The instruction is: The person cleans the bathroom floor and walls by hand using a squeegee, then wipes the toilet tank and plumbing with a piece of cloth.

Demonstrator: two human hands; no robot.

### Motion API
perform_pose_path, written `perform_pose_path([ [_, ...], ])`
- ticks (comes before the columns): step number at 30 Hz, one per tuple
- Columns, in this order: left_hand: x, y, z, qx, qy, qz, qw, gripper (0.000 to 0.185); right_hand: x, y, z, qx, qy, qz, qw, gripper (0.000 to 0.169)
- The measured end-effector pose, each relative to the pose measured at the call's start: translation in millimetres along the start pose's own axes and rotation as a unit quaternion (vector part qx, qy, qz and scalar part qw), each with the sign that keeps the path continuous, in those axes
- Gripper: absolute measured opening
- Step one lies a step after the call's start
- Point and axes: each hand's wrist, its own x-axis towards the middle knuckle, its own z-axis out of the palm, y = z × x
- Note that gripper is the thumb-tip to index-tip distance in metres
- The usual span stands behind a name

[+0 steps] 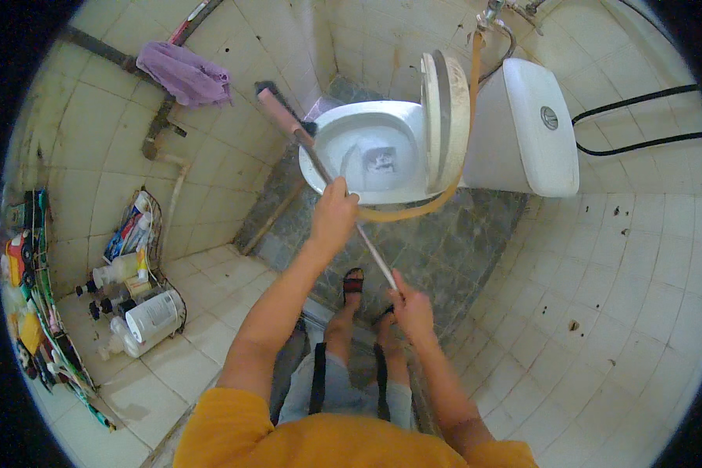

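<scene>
Both hands grip one long-handled broom (279, 109) with a pinkish head and dark bristles. My left hand (334, 209) is wrapped around the middle of its handle, in front of the toilet bowl. Lower down, nearer my body, my right hand (410, 304) holds the pale end of the handle. The broom head is raised beside the left wall, at the front rim of the white toilet (362, 161). Its seat and lid (447, 117) stand upright against the cistern (538, 128), and water shows in the bowl.
A yellowish hose (412, 214) hangs from the tap (491, 14) and curves past the toilet onto my left hand's side. At left, a wire rack (181, 307) holds several bottles. A purple cloth (184, 73) hangs on the wall pipe. Grey tiles (444, 251) cover the floor.
</scene>
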Motion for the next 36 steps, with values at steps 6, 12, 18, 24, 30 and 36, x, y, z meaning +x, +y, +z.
perform_pose_path([
  [6,1,34,22,-0.062,-0.054,0.056,0.995,0.005,-36,25,-34,0.011,0.063,0.071,0.995,0.046],
  [12,-33,60,45,-0.237,-0.13,-0.081,0.959,0.013,-115,58,-39,0.054,-0.008,0.091,0.994,0.046],
  [18,-24,70,51,-0.137,-0.128,0.088,0.978,0.013,-58,54,-18,0.062,-0.047,0.044,0.996,0.042],
  [24,-1,84,52,-0.112,-0.084,0.049,0.989,0.012,-77,96,-69,-0.038,0.056,0.119,0.991,0.042],
  [30,-11,61,55,-0.116,-0.099,-0.017,0.988,0.014,-115,56,-71,-0.063,0.029,0.169,0.983,0.042],
  [36,-38,72,39,-0.14,-0.146,-0.019,0.979,0.013,-170,15,-61,0.091,-0.092,0.199,0.971,0.045],
])
